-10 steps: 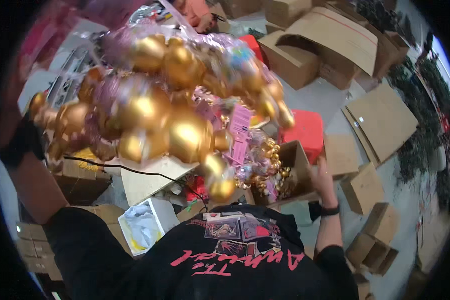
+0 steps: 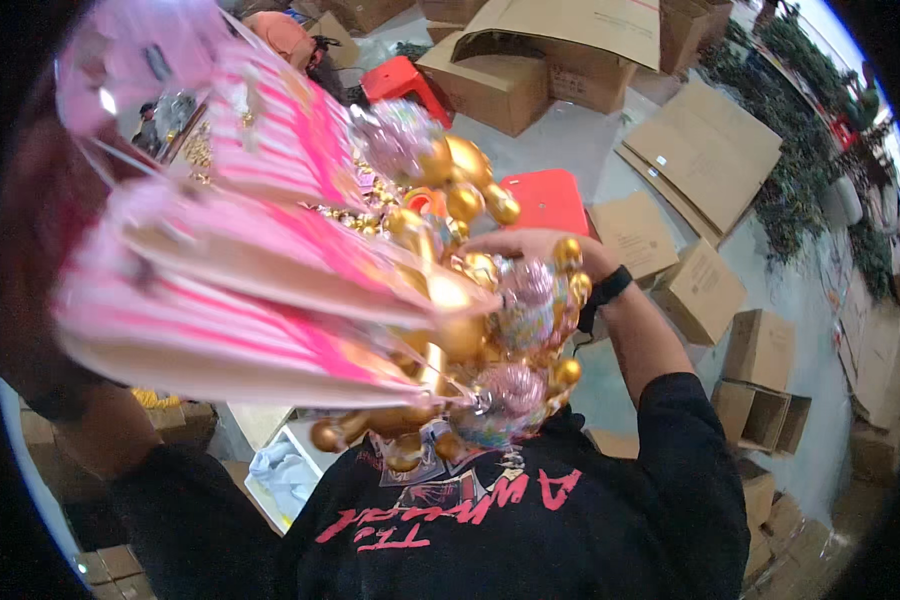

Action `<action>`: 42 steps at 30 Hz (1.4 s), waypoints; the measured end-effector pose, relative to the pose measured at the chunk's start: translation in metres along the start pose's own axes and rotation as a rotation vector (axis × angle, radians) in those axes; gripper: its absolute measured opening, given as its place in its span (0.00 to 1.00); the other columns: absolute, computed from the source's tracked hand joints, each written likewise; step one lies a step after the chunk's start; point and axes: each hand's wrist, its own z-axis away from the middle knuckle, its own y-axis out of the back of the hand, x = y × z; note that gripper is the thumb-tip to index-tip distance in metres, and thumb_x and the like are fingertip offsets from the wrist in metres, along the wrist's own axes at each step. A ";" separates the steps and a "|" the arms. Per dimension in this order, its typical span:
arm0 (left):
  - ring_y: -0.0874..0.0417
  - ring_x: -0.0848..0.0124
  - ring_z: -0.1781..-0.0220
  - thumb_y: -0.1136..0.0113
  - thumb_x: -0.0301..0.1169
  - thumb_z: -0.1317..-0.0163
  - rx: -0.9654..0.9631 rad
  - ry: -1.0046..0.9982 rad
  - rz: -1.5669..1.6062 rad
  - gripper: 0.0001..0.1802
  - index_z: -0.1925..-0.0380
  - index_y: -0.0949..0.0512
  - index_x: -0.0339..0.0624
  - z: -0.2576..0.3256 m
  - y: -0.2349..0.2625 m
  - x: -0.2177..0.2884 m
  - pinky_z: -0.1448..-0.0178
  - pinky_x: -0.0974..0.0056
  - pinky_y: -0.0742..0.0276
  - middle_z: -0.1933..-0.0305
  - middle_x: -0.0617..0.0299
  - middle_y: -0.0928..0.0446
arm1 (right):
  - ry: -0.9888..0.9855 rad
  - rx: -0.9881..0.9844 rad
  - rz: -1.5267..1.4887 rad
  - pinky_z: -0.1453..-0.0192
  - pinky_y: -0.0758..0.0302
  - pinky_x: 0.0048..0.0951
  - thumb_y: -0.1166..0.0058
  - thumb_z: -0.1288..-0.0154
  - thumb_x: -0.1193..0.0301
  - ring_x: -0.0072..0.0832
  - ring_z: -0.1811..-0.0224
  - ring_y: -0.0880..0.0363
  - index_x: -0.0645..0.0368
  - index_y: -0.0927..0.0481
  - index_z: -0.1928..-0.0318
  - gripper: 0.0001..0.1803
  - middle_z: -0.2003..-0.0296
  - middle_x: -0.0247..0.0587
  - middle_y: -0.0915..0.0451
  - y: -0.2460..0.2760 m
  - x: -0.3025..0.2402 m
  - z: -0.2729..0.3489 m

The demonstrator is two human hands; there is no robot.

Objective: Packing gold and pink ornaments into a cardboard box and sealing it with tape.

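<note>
Close to me hangs a bunch of ornaments: blurred pink-and-white striped pieces (image 2: pixel 260 330) with pale strings, shiny gold balls (image 2: pixel 465 170), and clear balls filled with pink tinsel (image 2: pixel 515 390). At the far left, my raised left hand (image 2: pixel 45 220) is dark and blurred; the strings run up toward it and the bunch hangs from that side. My right hand (image 2: pixel 545 245) reaches in from the right behind the gold balls, at the bunch's edge. Its fingers point left and are partly covered, so their grip does not show.
A red stool (image 2: pixel 545 200) stands beyond my right hand, another red stool (image 2: pixel 405 85) farther off. Cardboard boxes (image 2: pixel 500 90) lie about the floor, with a flattened carton (image 2: pixel 705 150) and dark green artificial branches (image 2: pixel 770 190) at right. A white foam box (image 2: pixel 300 450) sits lower left.
The bunch has swung and turned, bringing the pink striped pieces toward me. My right hand has moved up and left, from beside the open carton to the bunch. The view has shifted.
</note>
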 end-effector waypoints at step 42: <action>0.47 0.46 0.25 0.38 0.41 0.43 0.238 0.843 -0.697 0.35 0.38 0.34 0.36 0.233 -0.296 -0.440 0.27 0.42 0.47 0.27 0.35 0.50 | -1.011 0.905 0.760 0.54 0.28 0.52 0.54 0.43 0.80 0.60 0.55 0.25 0.60 0.33 0.50 0.18 0.59 0.61 0.22 -0.130 0.190 0.159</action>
